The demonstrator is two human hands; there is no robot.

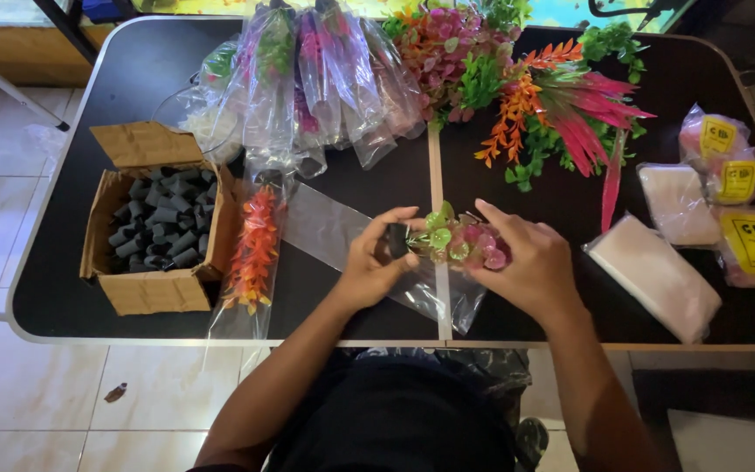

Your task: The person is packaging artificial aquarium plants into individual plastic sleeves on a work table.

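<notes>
A: Where is the pink and green plastic plant [460, 243]?

B: Just right of the cardboard box [155, 288], over the clear bag [334, 229]. The left hand [376, 262] pinches its dark base [397, 239]. The right hand [530, 258] is closed around the leaves.

A: How to do it well?

B: I think: hold the base tight, squeeze the leaves gently, keep the plant straight.

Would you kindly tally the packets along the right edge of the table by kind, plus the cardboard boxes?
Pink packets with yellow labels: 3
Plain white packets: 2
Cardboard box of dark tubes: 1
Total: 6
</notes>
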